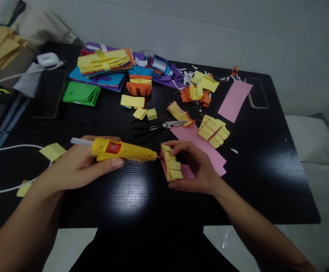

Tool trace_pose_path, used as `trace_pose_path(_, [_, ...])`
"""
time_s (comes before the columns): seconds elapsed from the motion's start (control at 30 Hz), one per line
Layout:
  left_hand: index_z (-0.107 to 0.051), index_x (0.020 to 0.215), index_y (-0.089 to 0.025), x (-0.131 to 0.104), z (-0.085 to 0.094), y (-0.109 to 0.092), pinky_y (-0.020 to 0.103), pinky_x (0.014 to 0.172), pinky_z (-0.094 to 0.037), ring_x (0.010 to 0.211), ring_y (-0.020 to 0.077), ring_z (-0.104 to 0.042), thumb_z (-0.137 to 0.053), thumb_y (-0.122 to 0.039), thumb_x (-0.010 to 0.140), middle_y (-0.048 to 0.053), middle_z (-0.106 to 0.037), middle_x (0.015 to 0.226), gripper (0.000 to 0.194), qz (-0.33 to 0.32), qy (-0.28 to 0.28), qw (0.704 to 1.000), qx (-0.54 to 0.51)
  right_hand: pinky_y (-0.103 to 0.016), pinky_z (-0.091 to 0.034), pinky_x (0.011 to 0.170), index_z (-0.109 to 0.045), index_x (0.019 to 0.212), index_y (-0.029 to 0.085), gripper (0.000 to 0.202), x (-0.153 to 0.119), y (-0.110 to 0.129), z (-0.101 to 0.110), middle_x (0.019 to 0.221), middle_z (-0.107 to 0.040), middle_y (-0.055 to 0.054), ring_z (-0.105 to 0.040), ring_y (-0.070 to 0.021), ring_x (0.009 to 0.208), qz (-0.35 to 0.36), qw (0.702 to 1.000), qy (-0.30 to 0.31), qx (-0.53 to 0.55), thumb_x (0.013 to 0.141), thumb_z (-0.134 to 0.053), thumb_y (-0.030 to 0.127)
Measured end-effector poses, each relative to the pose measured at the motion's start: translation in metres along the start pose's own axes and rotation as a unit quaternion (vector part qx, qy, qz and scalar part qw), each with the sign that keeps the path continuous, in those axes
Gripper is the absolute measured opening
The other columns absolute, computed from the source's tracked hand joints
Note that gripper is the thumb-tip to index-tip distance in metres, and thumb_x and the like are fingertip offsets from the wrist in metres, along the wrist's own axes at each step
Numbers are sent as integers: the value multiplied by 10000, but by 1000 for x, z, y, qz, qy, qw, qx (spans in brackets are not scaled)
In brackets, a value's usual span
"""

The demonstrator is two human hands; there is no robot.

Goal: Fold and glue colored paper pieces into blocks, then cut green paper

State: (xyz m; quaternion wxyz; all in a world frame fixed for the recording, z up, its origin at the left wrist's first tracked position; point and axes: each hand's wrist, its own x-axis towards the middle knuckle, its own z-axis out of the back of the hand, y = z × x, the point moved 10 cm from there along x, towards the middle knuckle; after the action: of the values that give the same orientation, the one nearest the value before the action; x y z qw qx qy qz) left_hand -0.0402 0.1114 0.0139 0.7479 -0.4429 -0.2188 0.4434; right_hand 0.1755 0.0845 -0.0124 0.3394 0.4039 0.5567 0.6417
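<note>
My left hand (82,166) is wrapped round a yellow hot glue gun (133,151), a whitish glue stick poking from its rear. The gun's nozzle meets the left edge of a small folded paper piece (172,166), pink with yellow strips. Thumb and fingers of my right hand (198,166) pinch that piece above the table. Beneath and behind the right hand lies a sheet of pink paper (206,151). Black-handled scissors (164,125) rest just beyond, their blades pointing right. A similar yellow-stripped paper piece (213,131) sits to the right of the scissors.
Stacks of folded yellow paper (104,62) and green paper (81,93) stand at the back left, near a dark phone (49,93). Purple and white scraps (185,75) litter the back. A phone case (256,93) lies at the right. A white cable (14,146) loops at the left.
</note>
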Motion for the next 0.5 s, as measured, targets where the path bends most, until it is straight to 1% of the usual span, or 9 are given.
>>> trace_pose_path(0.17, [-752,778,-292,-3,0,6,324,561,-522,637,224,-666,-667,-504,893,48,-724,760,256,25,-9,1000,3,-501,-522,1089,-624,1178,274,651,0,2,0,1412,-632,-116,-644,-303,1263,3,1000,4,4,647,-1001,290])
trace_pose_path(0.37, [-775,782,-310,-4,-1,14,328,562,-545,630,227,-652,-699,-541,844,47,-712,735,251,60,3,998,4,-491,-523,1087,-629,1167,284,646,1,1,-1,1402,-644,-98,-649,-293,1250,-5,1000,4,1,640,-1004,282])
trace_pose_path(0.43, [-779,793,-307,-2,-1,10,317,569,-549,642,224,-658,-693,-519,859,48,-718,750,238,45,7,999,11,-487,-526,1079,-627,1171,282,650,1,1,-1,1400,-643,-101,-654,-291,1239,-4,1000,5,4,641,-1003,273])
trace_pose_path(0.5, [-771,800,-293,-1,-1,2,294,559,-537,634,210,-659,-663,-489,901,45,-720,754,245,9,13,1000,20,-485,-523,1077,-624,1167,274,641,1,2,-1,1399,-640,-110,-650,-292,1244,-2,1000,4,4,647,-1001,276])
